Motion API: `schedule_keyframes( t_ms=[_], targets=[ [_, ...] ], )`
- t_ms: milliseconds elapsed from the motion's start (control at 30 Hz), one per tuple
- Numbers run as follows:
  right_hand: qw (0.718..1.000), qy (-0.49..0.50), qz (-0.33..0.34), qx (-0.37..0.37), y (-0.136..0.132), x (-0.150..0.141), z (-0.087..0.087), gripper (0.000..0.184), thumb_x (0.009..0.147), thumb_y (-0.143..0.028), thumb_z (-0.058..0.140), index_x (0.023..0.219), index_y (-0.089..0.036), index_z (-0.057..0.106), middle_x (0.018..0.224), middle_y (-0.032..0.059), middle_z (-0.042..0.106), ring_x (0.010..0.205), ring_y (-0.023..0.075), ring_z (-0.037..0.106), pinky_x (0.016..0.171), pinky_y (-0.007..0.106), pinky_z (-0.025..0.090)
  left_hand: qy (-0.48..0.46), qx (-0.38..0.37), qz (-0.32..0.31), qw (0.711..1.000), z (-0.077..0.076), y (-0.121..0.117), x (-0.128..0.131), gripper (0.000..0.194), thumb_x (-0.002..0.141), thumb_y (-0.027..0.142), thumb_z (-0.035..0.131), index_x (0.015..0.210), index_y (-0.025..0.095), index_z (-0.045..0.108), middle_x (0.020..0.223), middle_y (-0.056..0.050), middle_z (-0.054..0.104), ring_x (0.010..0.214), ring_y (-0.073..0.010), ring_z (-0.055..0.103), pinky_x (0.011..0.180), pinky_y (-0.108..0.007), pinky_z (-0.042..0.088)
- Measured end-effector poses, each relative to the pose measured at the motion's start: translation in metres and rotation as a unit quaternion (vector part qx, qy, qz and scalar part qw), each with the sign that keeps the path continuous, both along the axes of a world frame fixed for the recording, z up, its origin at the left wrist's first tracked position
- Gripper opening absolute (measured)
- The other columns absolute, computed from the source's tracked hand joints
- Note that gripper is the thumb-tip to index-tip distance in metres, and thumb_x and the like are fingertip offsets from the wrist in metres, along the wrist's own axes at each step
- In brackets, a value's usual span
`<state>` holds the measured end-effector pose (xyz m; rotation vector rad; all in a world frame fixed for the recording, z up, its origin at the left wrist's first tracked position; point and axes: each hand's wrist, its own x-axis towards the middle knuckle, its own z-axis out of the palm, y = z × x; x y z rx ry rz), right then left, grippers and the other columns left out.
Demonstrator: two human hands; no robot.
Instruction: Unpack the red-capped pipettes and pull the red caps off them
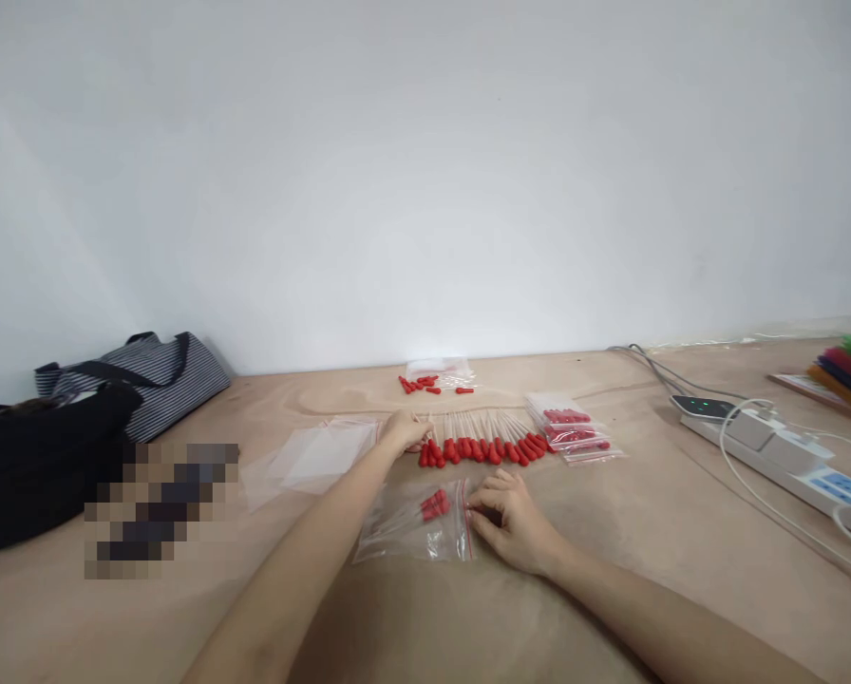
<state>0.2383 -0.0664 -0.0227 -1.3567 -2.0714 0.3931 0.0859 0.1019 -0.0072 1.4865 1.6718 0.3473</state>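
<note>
1. The fingertips of my left hand (406,433) are lost among the sticks (495,450); I cannot tell whether they grip one.
2. At the bag's mouth, I cannot tell whether my right hand (512,518) pinches the plastic bag (397,541) or only touches it.
3. The bottom edge cuts off both my forearms.
4. Coarse blocks blur a dark thing (165,513) on my left past recognising.
5. The left edge cuts off the black bag (33,465).
6. The right edge cuts off my power strip (774,456) and the coloured stack (849,375).
7. The strip's blue label (844,487) is too small to read.
</note>
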Motion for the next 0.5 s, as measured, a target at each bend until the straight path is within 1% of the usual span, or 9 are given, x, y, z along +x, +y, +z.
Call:
schedule_keyframes(
  t_ms=[67,133,200,267,333,400,467,500],
  targets=[
    [1.000,0.001,0.001,-0.002,0.000,0.000,-0.001,0.010,0.076,-0.020,0.051,0.071,-0.021,0.060,0.069,-0.0002,0.058,0.074,0.0161,0.048,0.073,0.034,0.031,0.009,0.013,-0.006,1.000,0.000,-0.001,-0.004,0.029,0.085,0.029,0.048,0.110,0.014,0.048,0.109,-0.007,0.052,0.091,-0.0182,0.054,0.076,-0.038,0.047],
    [1.000,0.005,0.006,0.003,0.001,0.001,-0.002,0.010,0.076,-0.020,0.051,0.072,-0.021,0.060,0.069,-0.0001,0.058,0.073,0.0159,0.049,0.072,0.034,0.031,0.018,0.030,-0.010,0.999,0.001,-0.003,-0.008,0.027,0.084,0.031,0.048,0.104,0.013,0.051,0.101,-0.006,0.056,0.084,-0.0163,0.057,0.072,-0.035,0.048],
    [1.000,0.008,0.012,0.014,0.002,0.002,-0.003,0.010,0.076,-0.021,0.051,0.072,-0.022,0.061,0.070,0.0003,0.058,0.073,0.0160,0.049,0.072,0.034,0.032,0.028,0.050,-0.013,0.998,0.002,-0.007,-0.011,0.028,0.081,0.038,0.051,0.088,0.012,0.058,0.079,-0.003,0.061,0.069,-0.0142,0.059,0.062,-0.028,0.049],
    [1.000,0.009,0.015,0.025,0.003,0.001,-0.004,0.011,0.076,-0.021,0.051,0.073,-0.022,0.061,0.069,0.0005,0.058,0.072,0.0161,0.049,0.070,0.034,0.033,0.035,0.070,-0.018,0.997,0.004,-0.013,-0.012,0.032,0.073,0.045,0.057,0.069,0.013,0.060,0.054,0.000,0.058,0.052,-0.0129,0.057,0.051,-0.023,0.045],
    [0.999,0.009,0.016,0.034,0.004,0.001,-0.005,0.012,0.077,-0.020,0.050,0.073,-0.022,0.062,0.066,0.0004,0.057,0.070,0.0159,0.048,0.068,0.033,0.033,0.038,0.089,-0.024,0.995,0.006,-0.019,-0.011,0.032,0.067,0.045,0.062,0.059,0.015,0.059,0.041,0.002,0.053,0.041,-0.0124,0.053,0.044,-0.021,0.041],
    [0.999,0.013,0.018,0.043,0.006,0.001,-0.005,0.013,0.077,-0.020,0.050,0.073,-0.023,0.063,0.064,0.0005,0.056,0.069,0.0156,0.048,0.066,0.031,0.034,0.036,0.105,-0.029,0.993,0.007,-0.024,-0.008,0.028,0.063,0.042,0.066,0.061,0.015,0.060,0.036,0.003,0.051,0.037,-0.0119,0.050,0.041,-0.020,0.039],
    [0.998,0.014,0.019,0.051,0.006,0.000,-0.005,0.013,0.077,-0.020,0.051,0.073,-0.023,0.063,0.064,0.0005,0.056,0.068,0.0153,0.048,0.066,0.031,0.034,0.030,0.118,-0.032,0.992,0.009,-0.027,-0.005,0.026,0.060,0.038,0.069,0.071,0.016,0.062,0.035,0.004,0.050,0.035,-0.0115,0.049,0.041,-0.020,0.038],
    [0.998,0.013,0.019,0.053,0.006,0.000,-0.005,0.013,0.077,-0.020,0.051,0.073,-0.023,0.063,0.064,0.0004,0.056,0.068,0.0153,0.048,0.066,0.031,0.034,0.026,0.122,-0.033,0.992,0.009,-0.028,-0.003,0.029,0.059,0.037,0.070,0.078,0.016,0.063,0.035,0.005,0.049,0.035,-0.0111,0.048,0.041,-0.019,0.038]
  ],
)
